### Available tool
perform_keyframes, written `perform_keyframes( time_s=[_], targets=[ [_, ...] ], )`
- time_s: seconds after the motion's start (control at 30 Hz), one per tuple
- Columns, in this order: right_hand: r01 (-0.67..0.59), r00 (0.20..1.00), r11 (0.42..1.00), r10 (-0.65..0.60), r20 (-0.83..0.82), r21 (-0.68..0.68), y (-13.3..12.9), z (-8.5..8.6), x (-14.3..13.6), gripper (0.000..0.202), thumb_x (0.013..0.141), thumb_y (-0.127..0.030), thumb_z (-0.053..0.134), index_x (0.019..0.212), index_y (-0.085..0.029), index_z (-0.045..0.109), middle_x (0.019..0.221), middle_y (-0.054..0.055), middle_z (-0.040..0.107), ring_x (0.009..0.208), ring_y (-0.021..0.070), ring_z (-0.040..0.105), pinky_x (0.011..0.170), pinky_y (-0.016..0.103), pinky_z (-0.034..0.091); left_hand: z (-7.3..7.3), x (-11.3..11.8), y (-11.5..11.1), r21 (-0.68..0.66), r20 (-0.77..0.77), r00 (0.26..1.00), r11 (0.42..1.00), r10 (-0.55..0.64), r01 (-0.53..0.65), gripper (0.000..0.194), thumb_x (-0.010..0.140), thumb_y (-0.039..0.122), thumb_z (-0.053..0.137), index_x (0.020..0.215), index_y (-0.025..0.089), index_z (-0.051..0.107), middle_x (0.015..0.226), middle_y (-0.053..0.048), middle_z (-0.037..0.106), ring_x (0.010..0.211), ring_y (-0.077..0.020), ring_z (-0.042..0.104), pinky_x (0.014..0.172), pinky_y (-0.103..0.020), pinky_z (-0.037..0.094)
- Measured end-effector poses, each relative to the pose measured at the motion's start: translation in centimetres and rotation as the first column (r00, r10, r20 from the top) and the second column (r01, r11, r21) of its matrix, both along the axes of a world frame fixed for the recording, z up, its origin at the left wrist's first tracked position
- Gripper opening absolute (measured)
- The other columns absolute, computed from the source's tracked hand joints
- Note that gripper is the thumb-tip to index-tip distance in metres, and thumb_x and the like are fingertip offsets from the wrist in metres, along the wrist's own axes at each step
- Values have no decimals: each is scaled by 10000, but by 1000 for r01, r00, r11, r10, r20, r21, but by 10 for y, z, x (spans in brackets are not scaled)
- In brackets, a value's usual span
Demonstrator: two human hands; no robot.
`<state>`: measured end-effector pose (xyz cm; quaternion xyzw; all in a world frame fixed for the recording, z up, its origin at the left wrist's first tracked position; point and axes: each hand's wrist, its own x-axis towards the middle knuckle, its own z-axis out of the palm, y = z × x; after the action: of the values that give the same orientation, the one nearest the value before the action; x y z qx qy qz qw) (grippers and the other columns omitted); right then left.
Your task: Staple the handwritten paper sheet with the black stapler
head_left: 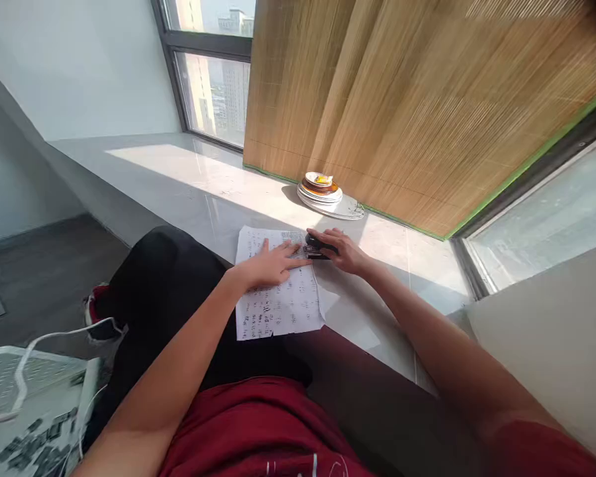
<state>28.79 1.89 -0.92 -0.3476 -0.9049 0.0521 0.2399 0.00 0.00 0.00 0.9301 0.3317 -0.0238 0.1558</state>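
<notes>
"Where is the paper [281,308]?"
"It lies over the near edge of the window ledge [179,173]. The left hand [265,267] rests on it, fingers spread."
"And the right hand [346,253]?"
"It grasps the stapler [316,241], at the paper's far right corner."

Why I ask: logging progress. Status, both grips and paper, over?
Left grip spread on paper. Right grip on black stapler at paper's right edge. Plate stack beyond, not in the way.

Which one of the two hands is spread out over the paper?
The left hand, spread on the handwritten paper; the right hand differs: it holds the black stapler at the paper's edge.
</notes>
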Motion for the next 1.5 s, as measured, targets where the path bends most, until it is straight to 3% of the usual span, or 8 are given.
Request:
perform_keyframes(
  time_s=[0.23, 0.87, 1.5],
  targets=[
    [105, 989, 994, -107, 100, 22, -6, -2, -2, 552, 1100, -326, 445, 1651, -355, 474, 1145, 120, 677, 1014, 312, 543, 953, 468, 458, -2, -2, 1, -11, 26, 1000, 1000, -5, 5, 751, 1025, 173, 412, 1686, 514, 311, 1826, 87, 19, 1703, -336, 14, 1283, -779, -57],
    [146, 985, 989, -148, 91, 26, -10, -2, -11, 532, 1091, -273, 447, 1615, -315, 532, 1137, 117, 687, 1013, 299, 550, 912, 431, 438, -8, -4, 4, -4, 91, 996, 1000, -8, 9, 693, 1040, 237, 449, 1665, 523, 361, 1826, 95, 84, 1701, -351, 51, 1292, -770, -64],
    [268, 927, 961, -278, 251, 74, -20, 6, -25, 566, 1056, -163, 471, 1568, -378, 581, 1102, 112, 679, 1010, 300, 520, 815, 393, 331, -2, -2, 1, -24, 46, 999, 1000, 2, -1, 687, 1034, 238, 444, 1671, 486, 374, 1833, 80, 57, 1702, -349, 20, 1289, -756, -100]
  ],
)
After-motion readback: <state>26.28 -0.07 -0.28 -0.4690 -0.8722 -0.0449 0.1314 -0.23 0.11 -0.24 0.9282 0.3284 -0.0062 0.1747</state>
